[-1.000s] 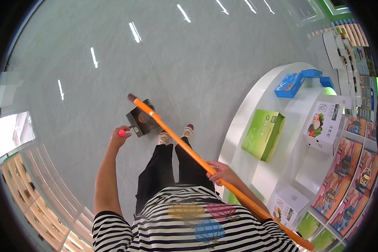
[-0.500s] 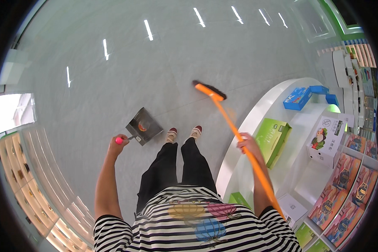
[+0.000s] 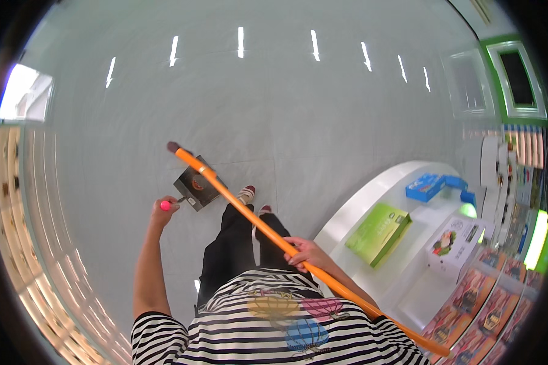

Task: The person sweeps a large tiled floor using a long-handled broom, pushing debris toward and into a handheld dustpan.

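My left hand (image 3: 164, 210) is closed around the pink-ended handle of a dark grey dustpan (image 3: 187, 187), which rests on the floor ahead and left of my feet. A small orange-red curved shape (image 3: 197, 183) shows inside the pan; I cannot make out what it is. My right hand (image 3: 305, 254) is wrapped round the orange handle of a broom (image 3: 249, 216), in front of my waist. The handle slants from lower right to upper left, passing over the pan. Dark bristles (image 3: 173, 147) show just beyond the pan's far side; whether they touch the floor is hard to tell.
On the right a white curved display stand (image 3: 347, 210) carries a green box (image 3: 379, 234), blue boxes (image 3: 426, 187) and a white carton (image 3: 453, 246). Patterned boxes (image 3: 469, 298) are stacked behind it. Lit shelves (image 3: 21, 213) line the left. Grey glossy floor (image 3: 225, 103) stretches ahead.
The broom head has swung left from the right of the pan to its far side. My right hand has moved left, towards my body's middle. My left hand still holds the dustpan.
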`<state>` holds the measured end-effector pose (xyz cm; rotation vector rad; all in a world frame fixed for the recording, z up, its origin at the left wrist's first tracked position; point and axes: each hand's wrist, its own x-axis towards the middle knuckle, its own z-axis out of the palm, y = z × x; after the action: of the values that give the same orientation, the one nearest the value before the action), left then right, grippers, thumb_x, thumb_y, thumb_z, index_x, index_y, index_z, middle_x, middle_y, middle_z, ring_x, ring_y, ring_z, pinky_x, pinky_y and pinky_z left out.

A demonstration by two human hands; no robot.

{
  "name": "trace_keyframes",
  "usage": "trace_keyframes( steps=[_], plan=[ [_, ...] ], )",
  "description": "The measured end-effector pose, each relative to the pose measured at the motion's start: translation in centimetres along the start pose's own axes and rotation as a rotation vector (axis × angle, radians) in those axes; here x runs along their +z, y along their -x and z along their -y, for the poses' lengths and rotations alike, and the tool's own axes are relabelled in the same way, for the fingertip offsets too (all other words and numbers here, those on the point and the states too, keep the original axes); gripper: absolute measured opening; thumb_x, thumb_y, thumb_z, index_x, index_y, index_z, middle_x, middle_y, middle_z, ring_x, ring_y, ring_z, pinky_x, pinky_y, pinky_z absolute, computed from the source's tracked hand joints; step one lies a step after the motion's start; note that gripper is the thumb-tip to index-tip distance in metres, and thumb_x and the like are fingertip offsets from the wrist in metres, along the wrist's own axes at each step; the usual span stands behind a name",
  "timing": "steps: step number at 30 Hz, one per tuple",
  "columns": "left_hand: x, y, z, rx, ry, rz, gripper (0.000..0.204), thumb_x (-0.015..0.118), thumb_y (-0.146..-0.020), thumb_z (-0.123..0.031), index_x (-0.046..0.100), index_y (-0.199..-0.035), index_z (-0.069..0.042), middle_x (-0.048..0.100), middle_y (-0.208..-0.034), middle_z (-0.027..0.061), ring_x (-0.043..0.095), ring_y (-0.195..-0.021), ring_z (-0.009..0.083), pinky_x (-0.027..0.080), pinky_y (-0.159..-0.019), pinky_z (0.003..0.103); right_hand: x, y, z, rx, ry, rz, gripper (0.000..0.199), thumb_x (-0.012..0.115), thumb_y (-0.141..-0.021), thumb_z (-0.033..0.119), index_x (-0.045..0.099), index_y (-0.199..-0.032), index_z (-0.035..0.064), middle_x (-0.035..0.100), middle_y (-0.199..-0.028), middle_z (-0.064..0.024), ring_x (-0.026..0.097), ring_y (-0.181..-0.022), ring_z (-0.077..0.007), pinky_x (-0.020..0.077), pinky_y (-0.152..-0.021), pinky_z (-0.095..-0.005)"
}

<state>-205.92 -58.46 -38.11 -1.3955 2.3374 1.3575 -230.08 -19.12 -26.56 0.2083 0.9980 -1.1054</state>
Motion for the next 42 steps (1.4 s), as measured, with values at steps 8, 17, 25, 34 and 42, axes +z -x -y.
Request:
trace_keyframes(
  steps=[8,17,25,34,42],
  plan=[
    [-1.3,10.8,5.8,-0.061,0.214,-0.229,0.016,0.067,-0.067,-0.009,0.061,-0.081,-0.003,0.059,-0.071,0.0038,0.054,-0.069,0.0126,0.044,-0.066,0.026,-9.3,1.6,8.1,-0.147,0.580,-0.336,0.060,0.059,-0.066,-0.007,0.040,-0.122,0.0051,0.053,-0.066,-0.0052,0.046,-0.041,-0.0092,0.0388,-0.033,-0.0223],
    [3.6,20.4,11.1,-0.280,0.370,-0.407,0.017,0.066,-0.071,-0.011,0.061,-0.085,-0.003,0.057,-0.074,-0.0014,0.051,-0.072,0.0074,0.042,-0.068,0.022,-14.8,-2.1,13.0,-0.145,0.613,-0.509,0.055,0.058,-0.066,-0.005,0.040,-0.119,0.0004,0.055,-0.065,-0.0092,0.048,-0.045,-0.0096,0.0405,-0.037,-0.0248],
    [7.4,23.2,13.6,-0.314,0.414,-0.585,0.016,0.066,-0.070,-0.011,0.062,-0.081,0.000,0.058,-0.069,0.0023,0.051,-0.064,0.0095,0.043,-0.061,0.023,-2.1,-6.2,-2.4,0.223,0.448,-0.039,0.054,0.059,-0.067,-0.003,0.040,-0.117,0.0023,0.056,-0.069,-0.0078,0.048,-0.044,-0.0099,0.0402,-0.036,-0.0219],
    [7.8,25.9,16.2,-0.435,0.496,-0.683,0.020,0.066,-0.066,-0.015,0.063,-0.078,0.001,0.059,-0.065,0.0043,0.054,-0.063,0.0113,0.044,-0.060,0.026,6.4,-7.2,1.9,0.204,0.833,0.161,0.066,0.059,-0.063,-0.008,0.040,-0.125,0.0082,0.055,-0.074,-0.0045,0.047,-0.044,-0.0081,0.0401,-0.034,-0.0214],
    [6.8,26.4,20.6,-0.481,0.600,-0.738,0.020,0.068,-0.067,-0.015,0.063,-0.078,0.000,0.060,-0.065,0.0044,0.054,-0.062,0.0114,0.044,-0.060,0.025,15.0,-24.4,17.2,-0.179,1.288,-0.012,0.052,0.059,-0.065,-0.004,0.043,-0.114,-0.0009,0.052,-0.061,-0.0067,0.048,-0.041,-0.0129,0.0402,-0.034,-0.0272]
  ],
)
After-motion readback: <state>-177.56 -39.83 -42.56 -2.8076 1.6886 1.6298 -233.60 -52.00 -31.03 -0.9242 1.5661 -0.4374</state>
